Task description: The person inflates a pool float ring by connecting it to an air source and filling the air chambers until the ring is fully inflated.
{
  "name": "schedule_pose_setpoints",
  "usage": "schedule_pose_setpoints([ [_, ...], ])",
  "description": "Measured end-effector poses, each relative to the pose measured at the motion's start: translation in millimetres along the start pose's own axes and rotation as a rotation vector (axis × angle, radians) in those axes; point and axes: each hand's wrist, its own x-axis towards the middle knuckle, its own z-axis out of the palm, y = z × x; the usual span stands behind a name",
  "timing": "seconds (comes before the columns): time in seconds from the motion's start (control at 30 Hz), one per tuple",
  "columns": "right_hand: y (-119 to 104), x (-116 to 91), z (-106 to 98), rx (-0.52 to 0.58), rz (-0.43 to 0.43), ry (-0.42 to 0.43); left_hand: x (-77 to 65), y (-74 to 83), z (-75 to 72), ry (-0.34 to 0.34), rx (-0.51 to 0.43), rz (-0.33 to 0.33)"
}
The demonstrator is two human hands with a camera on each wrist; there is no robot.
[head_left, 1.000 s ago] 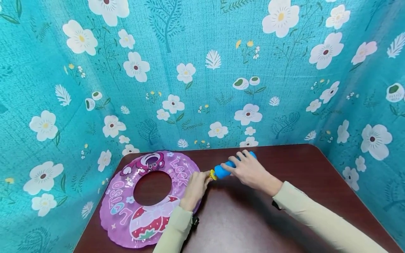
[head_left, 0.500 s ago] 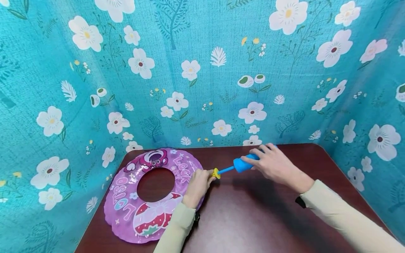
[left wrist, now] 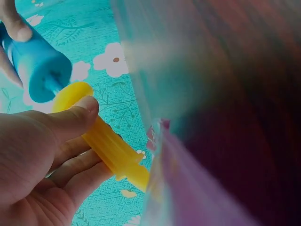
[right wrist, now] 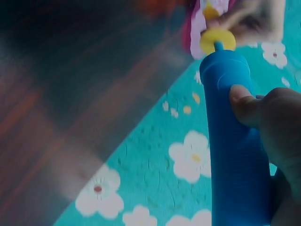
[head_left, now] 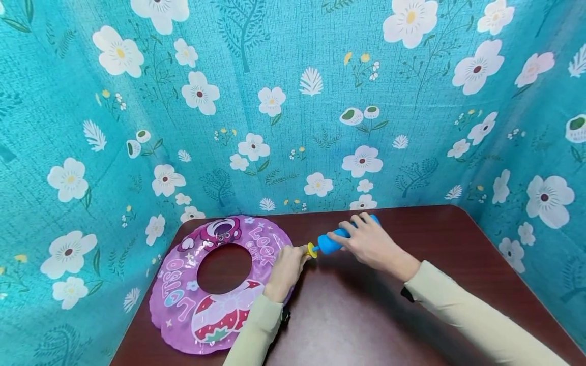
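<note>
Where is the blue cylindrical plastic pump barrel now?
In the head view, the right hand grips the blue pump barrel right of the purple inflatable swim ring.

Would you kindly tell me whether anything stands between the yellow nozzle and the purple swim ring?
Nothing visible does: in the left wrist view, the yellow nozzle, held in the left hand, runs up to the purple swim ring, where its tip is hidden.
</note>
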Motion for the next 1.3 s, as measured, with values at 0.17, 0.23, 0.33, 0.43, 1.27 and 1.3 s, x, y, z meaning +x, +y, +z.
schedule_pose_setpoints([
  [0.17, -13, 7, 14, 0.015, 0.018, -0.011, 2.9, -0.3, 0.9, -0.015, -0.008, -0.029],
  [0.23, -13, 3, 15, 0.02, 0.026, -0.003, 2.9, 0.1, 1.5, -0.021, -0.003, -0.028],
  [0.33, -6, -11, 11, 0.026, 0.046, 0.009, 2.0, 1.0, 1.9, -0.036, 0.005, -0.034],
  [0.43, 7, -27, 2, 0.03, 0.064, -0.002, 0.8, 0.4, 1.8, -0.051, 0.005, -0.053],
  [1.27, -21, 3, 18, 0.004, 0.025, -0.015, 1.6, -6.2, -0.9, -0.054, -0.06, -0.047],
  [1.3, -21, 3, 17, 0.007, 0.023, -0.014, 0.9, -7.1, -1.3, -0.052, -0.056, -0.047],
])
